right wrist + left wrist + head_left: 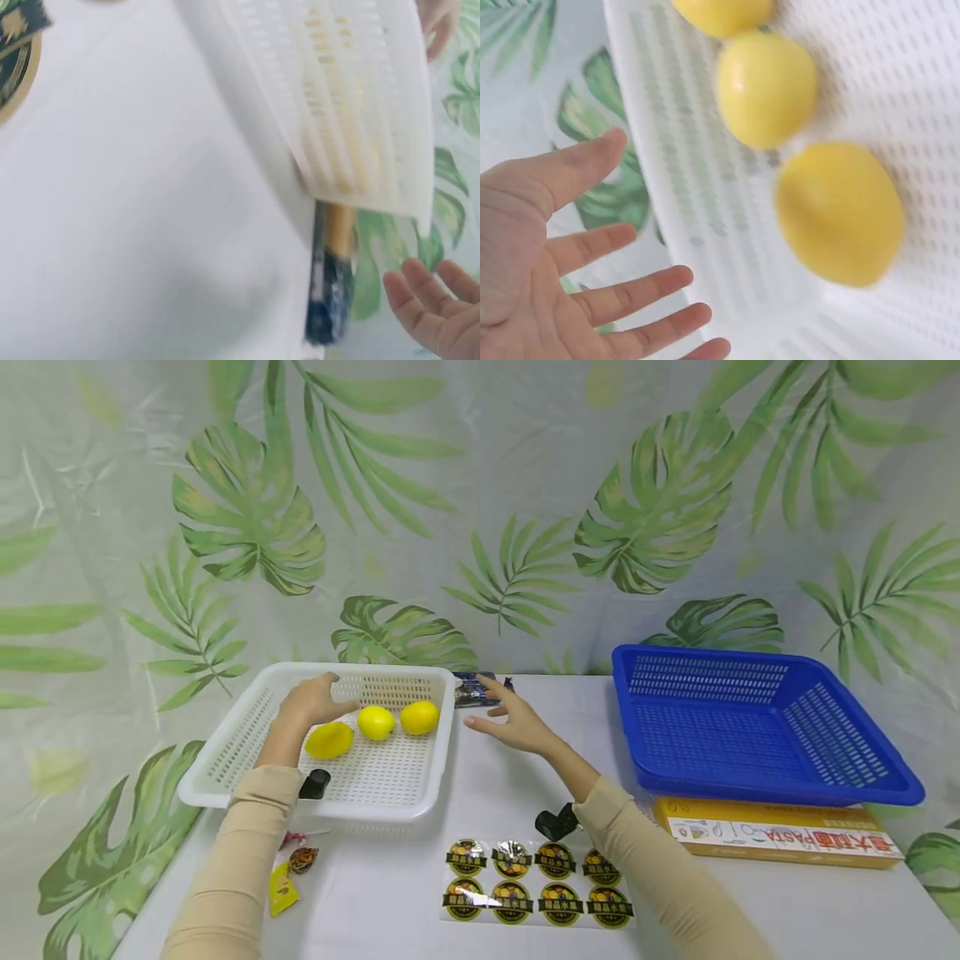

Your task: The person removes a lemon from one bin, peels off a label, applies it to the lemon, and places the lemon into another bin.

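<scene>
Well, the white table [375,897] carries a blue basket [697,735] on the right and a white basket [375,785] on the left, with a pasta box [780,835] at the blue one's front edge and a sheet of round stickers [512,902] toward the front. Both hands hover by the white basket, each grip spread: the left hand [309,700] over its rear left part, the right hand [517,724] off its right side. Three yellow fruits [377,723] lie inside that basket, the leftmost nearest the left hand. A dark packet [468,692] lies by the rear right corner, near the right fingers. The left wrist view shows what the head view does not: the palm side of the left hand, with a gap between fingertips and fruits. The right wrist view adds a tan stretch of packet and yellow showing through the basket's slots. Smallest, some wrapped sweets [282,890] at front left appear only in the head view.
</scene>
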The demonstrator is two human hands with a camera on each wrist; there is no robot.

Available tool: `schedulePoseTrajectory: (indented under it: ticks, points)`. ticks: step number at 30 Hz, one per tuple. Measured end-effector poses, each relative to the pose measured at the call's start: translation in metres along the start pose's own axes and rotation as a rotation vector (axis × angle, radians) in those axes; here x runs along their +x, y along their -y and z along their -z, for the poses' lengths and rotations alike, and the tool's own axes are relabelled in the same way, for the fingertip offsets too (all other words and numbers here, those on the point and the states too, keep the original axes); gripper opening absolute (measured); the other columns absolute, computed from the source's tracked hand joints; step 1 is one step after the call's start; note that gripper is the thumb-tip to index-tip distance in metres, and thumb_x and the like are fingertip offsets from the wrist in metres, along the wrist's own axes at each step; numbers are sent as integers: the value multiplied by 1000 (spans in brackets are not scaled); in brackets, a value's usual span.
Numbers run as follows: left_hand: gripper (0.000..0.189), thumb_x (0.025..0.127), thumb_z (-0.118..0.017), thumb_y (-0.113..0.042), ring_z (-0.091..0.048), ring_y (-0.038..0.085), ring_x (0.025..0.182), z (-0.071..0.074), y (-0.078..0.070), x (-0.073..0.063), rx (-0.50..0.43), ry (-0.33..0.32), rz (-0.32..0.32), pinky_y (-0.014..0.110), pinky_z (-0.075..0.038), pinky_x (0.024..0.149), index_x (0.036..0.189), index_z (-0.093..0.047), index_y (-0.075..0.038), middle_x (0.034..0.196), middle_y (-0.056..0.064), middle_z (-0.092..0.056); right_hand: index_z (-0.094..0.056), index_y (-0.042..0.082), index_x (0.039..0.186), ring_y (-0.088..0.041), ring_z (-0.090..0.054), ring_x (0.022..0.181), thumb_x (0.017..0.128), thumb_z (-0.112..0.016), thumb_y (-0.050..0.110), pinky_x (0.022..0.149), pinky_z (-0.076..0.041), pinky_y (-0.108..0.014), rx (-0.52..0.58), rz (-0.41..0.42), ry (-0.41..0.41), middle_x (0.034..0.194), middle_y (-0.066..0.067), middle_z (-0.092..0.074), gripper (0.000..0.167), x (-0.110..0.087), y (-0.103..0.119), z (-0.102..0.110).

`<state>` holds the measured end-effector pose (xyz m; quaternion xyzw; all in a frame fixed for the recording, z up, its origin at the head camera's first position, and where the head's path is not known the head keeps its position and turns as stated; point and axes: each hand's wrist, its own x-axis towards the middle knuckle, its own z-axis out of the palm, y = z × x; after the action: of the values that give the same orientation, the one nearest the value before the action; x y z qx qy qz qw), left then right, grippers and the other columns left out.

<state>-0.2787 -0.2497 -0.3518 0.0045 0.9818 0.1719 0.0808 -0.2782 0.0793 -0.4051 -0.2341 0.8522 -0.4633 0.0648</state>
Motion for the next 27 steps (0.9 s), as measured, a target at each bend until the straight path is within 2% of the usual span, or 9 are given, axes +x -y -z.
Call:
schedulePoseTrajectory:
  ticks: [2, 6, 10, 14, 18, 21, 24, 27]
  points:
    - [73, 90, -59, -36, -34, 53, 124, 1, 13, 3, -11, 48, -11, 61, -32, 99, 141, -30, 9, 139, 34, -35, -22, 20, 150, -40, -53, 116, 88, -65, 34, 83, -51, -46, 18, 6, 35, 146, -20, -33, 77, 4, 3, -12]
    - [74, 87, -64, -33, -32, 52, 126, 0, 33, 7, -33, 137, -39, 60, -31, 100, 139, -32, 11, 140, 35, -31, -23, 19, 150, -37, -55, 114, 88, -65, 35, 81, -53, -43, 45, 18, 92, 149, -19, -28, 77, 9, 9, -29]
    - [77, 84, -68, -31, -34, 52, 124, -2, 45, 10, -87, 227, -16, 60, -39, 92, 140, -32, 7, 143, 34, -27, -24, 15, 150, -34, -58, 112, 87, -65, 34, 81, -53, -40, 50, 8, 119, 152, -18, -25, 78, 12, 10, -38]
    - [76, 84, -69, -31, -42, 50, 118, -7, 52, 16, -158, 301, 22, 53, -48, 82, 142, -33, 2, 143, 33, -27, -25, 13, 150, -33, -58, 111, 87, -66, 34, 83, -52, -41, 59, -14, 138, 151, -17, -26, 78, 13, 4, -43]
    - [72, 86, -68, -28, -47, 47, 113, -14, 59, 23, -234, 353, 59, 47, -50, 81, 142, -34, 1, 142, 32, -30, -24, 15, 150, -33, -56, 114, 87, -65, 36, 87, -50, -44, 86, -33, 137, 154, -13, -22, 78, 14, -4, -47]
    - [72, 86, -68, -27, -46, 45, 114, -22, 63, 25, -290, 380, 101, 47, -50, 82, 142, -33, 1, 142, 32, -28, -23, 17, 150, -36, -53, 118, 87, -64, 36, 89, -48, -48, 113, -35, 136, 155, -11, -19, 78, 14, -6, -50]
    - [73, 85, -68, -25, -44, 41, 112, -29, 67, 25, -357, 392, 133, 45, -50, 80, 142, -32, 2, 141, 32, -25, -21, 13, 151, -41, -50, 119, 90, -62, 29, 89, -48, -49, 132, -29, 156, 155, -15, -18, 75, 5, 11, -46]
    - [75, 84, -70, -23, -46, 35, 105, -35, 70, 26, -431, 399, 163, 41, -52, 77, 142, -31, 2, 137, 30, -29, -20, 11, 150, -44, -48, 120, 92, -59, 22, 89, -48, -48, 143, -27, 176, 154, -18, -16, 72, -4, 29, -41]
